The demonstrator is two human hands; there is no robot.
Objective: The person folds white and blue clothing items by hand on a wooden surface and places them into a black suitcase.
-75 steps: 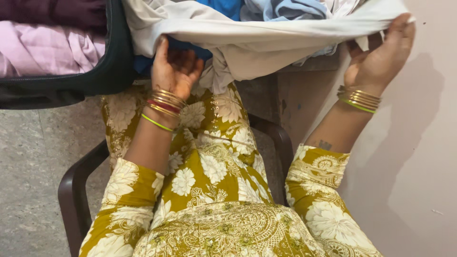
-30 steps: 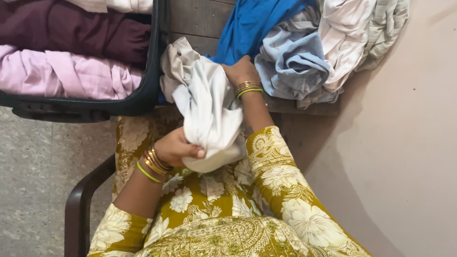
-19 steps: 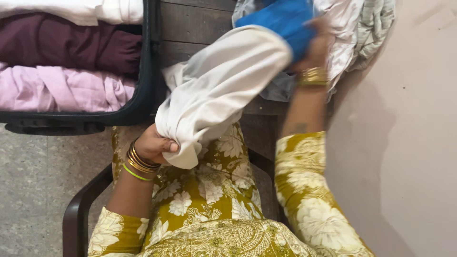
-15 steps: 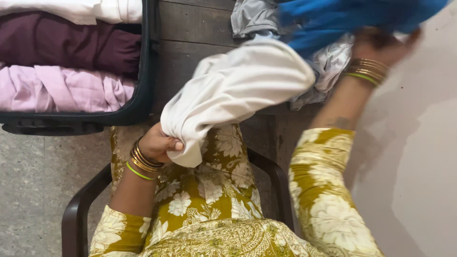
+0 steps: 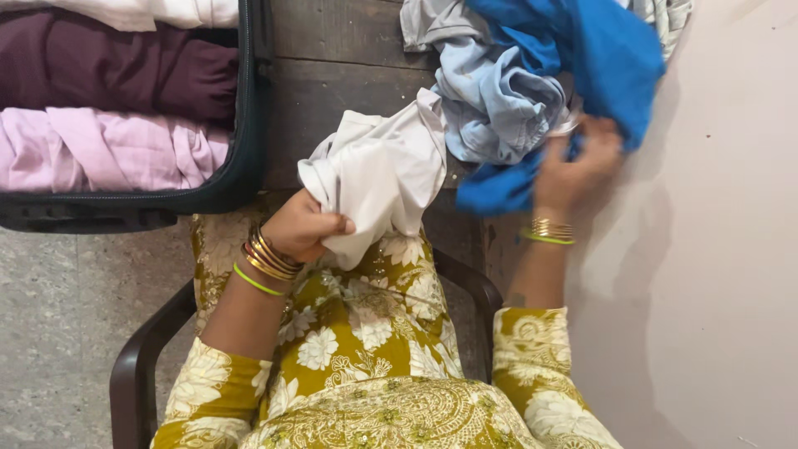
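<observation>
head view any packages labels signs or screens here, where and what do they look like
None in view: no package, label, sign or screen.
Closest to a container: open dark suitcase, upper left, holding folded maroon, pink and white cloth.
Left hand grips a white garment; right hand holds blue cloth.

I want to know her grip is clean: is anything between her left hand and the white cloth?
Nothing visible: the left hand is closed directly on the white cloth. The right hand grips the blue garment instead.
</observation>
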